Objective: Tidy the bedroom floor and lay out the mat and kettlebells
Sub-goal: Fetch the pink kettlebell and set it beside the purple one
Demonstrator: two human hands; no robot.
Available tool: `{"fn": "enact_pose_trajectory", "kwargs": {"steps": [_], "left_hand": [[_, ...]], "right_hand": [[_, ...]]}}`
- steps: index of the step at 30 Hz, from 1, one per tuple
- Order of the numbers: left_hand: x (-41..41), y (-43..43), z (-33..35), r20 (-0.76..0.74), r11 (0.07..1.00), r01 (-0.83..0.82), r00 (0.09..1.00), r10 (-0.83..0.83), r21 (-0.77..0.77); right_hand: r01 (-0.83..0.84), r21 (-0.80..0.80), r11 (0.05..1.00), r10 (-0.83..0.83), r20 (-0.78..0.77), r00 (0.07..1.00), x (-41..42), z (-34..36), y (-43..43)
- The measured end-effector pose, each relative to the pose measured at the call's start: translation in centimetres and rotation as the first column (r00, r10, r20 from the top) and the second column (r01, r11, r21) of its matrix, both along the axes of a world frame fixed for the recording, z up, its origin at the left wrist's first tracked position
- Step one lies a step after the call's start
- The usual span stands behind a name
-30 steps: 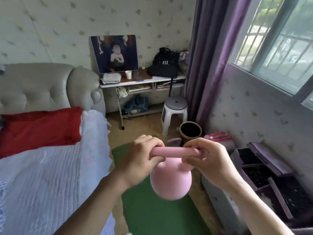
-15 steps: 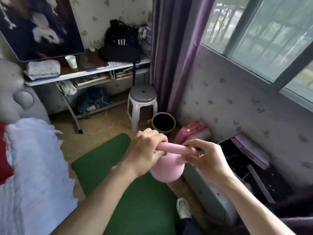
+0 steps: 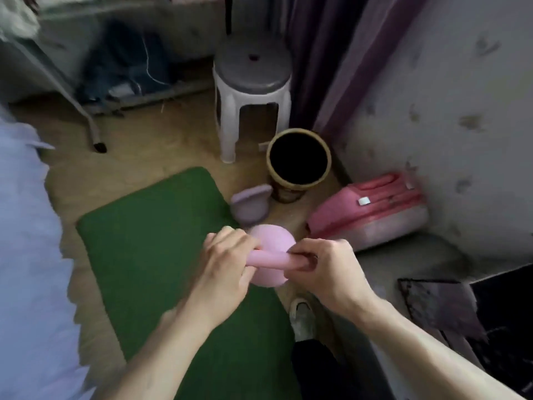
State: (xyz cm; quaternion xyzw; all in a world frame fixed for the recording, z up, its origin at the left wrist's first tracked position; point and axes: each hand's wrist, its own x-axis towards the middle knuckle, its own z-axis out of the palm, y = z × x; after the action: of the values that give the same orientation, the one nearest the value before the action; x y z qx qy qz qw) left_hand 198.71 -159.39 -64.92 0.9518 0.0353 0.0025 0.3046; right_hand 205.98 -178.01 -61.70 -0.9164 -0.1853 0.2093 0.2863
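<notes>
gripping the pink kettlebell (image 3: 272, 239) by its handle, both hands share the load. the left hand (image 3: 227, 255) has its fingers curled over the handle's left end, and the right hand (image 3: 323, 269) wraps the right end. the handle's long axis runs side to side between them, and the round body hangs just below the knuckles. neither hand is nearer; the weight sits midway.

the bell hangs over the right edge of the green mat (image 3: 150, 241), part over the mat and part over bare floor. whether its base touches anything cannot be told from this angle.

the purple kettlebell (image 3: 251, 207) stands on the floor just beyond, touching or nearly touching the mat's far right edge. setting down most likely means a short drop, slightly forward, to land beside it.

space is tight on that side. a dark bin (image 3: 298, 166) stands right behind the purple one, with a stool (image 3: 252, 82) further back and a pink bag (image 3: 366, 215) against the wall to the right. the person's shoe (image 3: 301, 316) is on the floor close beneath the right wrist, so toes are the thing to mind. the bed cover (image 3: 26, 255) lies well off to the left.
</notes>
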Motion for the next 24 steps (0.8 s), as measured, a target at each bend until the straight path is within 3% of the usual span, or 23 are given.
{"fn": "enact_pose_trajectory", "kwargs": {"steps": [7, 13, 24], "left_hand": [[7.4, -1.1, -20.4, -0.045, 0.998, -0.018, 0.999, 0.021, 0.061], [9.2, -2.8, -33.2, -0.109, 0.999, -0.001, 0.994, 0.007, 0.054], [11.5, -5.6, -44.0, -0.130, 0.986, -0.126, 0.982, 0.140, 0.107]], "right_hand": [[0.069, -0.064, 0.996, -0.077, -0.132, 0.988, 7.4, -20.7, -0.2], [0.087, -0.162, 0.983, -0.123, -0.230, 0.965, 9.7, -33.4, -0.9], [0.130, -0.209, 0.969, -0.182, -0.253, 0.950, 12.1, -44.7, -2.0]]}}
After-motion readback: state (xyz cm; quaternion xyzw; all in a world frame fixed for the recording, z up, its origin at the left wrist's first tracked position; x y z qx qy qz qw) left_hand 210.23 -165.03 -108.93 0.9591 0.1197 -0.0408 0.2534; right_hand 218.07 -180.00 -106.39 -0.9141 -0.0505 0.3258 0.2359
